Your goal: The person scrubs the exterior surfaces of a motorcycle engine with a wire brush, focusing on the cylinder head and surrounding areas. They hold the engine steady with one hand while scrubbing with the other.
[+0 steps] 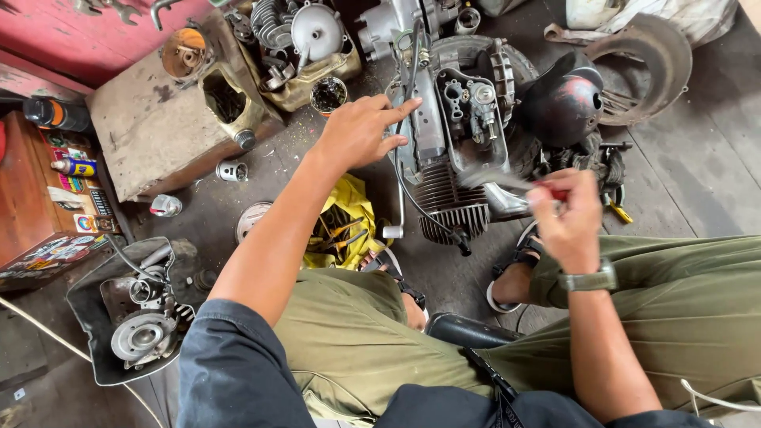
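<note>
A small engine with a finned cylinder lies on the floor in front of me. My left hand rests open on the engine's left edge, fingers pointing right. My right hand is closed on a red-handled brush, whose blurred bristles sweep over the engine case near the cylinder. A watch sits on my right wrist. My knees in olive trousers frame the lower view.
A yellow bag of tools lies by my left knee. A black tray of engine parts sits lower left. A grey metal box, a small cup, a dark round cover and spray cans surround the engine.
</note>
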